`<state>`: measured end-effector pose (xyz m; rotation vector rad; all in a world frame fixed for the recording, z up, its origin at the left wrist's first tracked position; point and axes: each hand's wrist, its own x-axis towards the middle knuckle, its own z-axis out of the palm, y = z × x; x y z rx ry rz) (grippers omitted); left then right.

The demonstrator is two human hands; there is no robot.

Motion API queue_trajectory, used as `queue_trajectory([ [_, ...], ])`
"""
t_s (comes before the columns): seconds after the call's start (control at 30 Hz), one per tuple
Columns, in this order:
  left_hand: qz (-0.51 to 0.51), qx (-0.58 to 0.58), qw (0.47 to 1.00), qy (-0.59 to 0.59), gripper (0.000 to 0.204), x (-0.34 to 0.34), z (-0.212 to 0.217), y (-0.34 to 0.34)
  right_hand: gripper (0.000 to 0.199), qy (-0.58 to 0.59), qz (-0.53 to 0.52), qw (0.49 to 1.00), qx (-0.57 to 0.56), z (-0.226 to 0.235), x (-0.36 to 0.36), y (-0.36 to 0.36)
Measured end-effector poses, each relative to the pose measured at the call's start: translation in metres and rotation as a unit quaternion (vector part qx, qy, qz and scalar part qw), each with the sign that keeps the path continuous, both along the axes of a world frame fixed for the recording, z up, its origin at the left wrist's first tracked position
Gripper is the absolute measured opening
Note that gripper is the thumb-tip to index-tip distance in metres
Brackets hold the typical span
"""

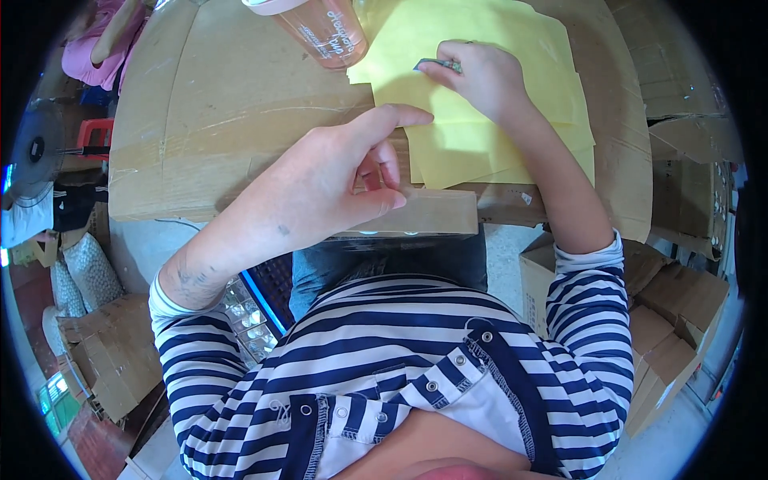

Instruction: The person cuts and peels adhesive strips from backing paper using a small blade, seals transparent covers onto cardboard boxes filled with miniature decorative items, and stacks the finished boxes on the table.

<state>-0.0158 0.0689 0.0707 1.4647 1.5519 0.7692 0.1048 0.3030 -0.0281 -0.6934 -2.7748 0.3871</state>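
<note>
Work looks underway, the right hand point(490, 78) clamped on a small item point(438, 63) over yellow sheets point(472, 148), the nearer left hand point(340, 164) spread apart, what remains unclear.

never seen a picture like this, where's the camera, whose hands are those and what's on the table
There is no machine here: you see one person's own bare hands. The camera sits on their head and looks down, so their striped top fills the bottom, and the wide fisheye lens bends straight edges. Picture left is the person's left.

The work surface is covered with brown cardboard. On it lie yellow sheets, with a see-through cup beside them near the top edge.

The right hand grips a small greenish object, too covered to identify. The left hand is open, its index fingertip over the sheets; whether it touches them is unclear.
</note>
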Motion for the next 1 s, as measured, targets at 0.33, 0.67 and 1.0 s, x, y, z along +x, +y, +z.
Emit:
queue_trajectory([
  [0.33, 0.01, -0.015, 1.0, -0.024, 0.069, 0.0, -0.005, 0.002, 0.045, 0.011, 0.0, 1.0, 0.004, -0.001, -0.001, 0.0],
  [0.67, -0.029, 0.018, 0.999, 0.034, 0.074, 0.002, -0.003, 0.001, 0.046, -0.004, -0.007, 1.0, -0.019, 0.001, 0.001, 0.0],
  [1.0, 0.025, 0.202, 0.923, 0.327, 0.069, 0.01, -0.01, -0.015, 0.046, -0.003, 0.001, 1.0, -0.021, -0.001, 0.001, 0.001],
])
